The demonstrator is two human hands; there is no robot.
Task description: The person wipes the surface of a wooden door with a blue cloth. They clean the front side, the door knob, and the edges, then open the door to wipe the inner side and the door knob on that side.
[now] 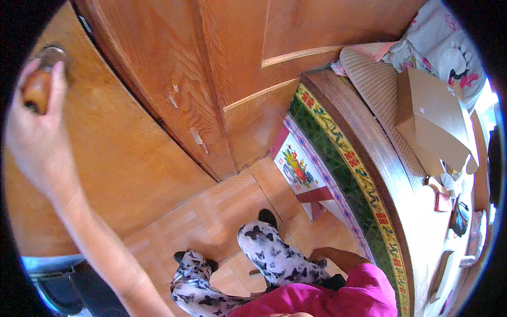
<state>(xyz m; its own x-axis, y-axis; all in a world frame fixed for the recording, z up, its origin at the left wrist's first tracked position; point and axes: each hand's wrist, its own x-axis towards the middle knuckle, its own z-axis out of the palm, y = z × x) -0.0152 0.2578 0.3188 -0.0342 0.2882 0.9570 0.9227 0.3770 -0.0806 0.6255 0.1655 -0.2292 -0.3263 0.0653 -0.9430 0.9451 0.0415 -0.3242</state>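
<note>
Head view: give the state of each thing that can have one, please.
Left hand: closed around the knob
Right hand: by the right leg; grip unclear
Door: dark line along its edge; cannot tell whether fully shut
Box: open
Panelling: pale scuffs

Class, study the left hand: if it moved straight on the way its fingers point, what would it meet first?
The left hand is around the doorknob, so that comes first. Beyond it, the door looks next, though the depth between fingertips and door is hard to judge.
</note>
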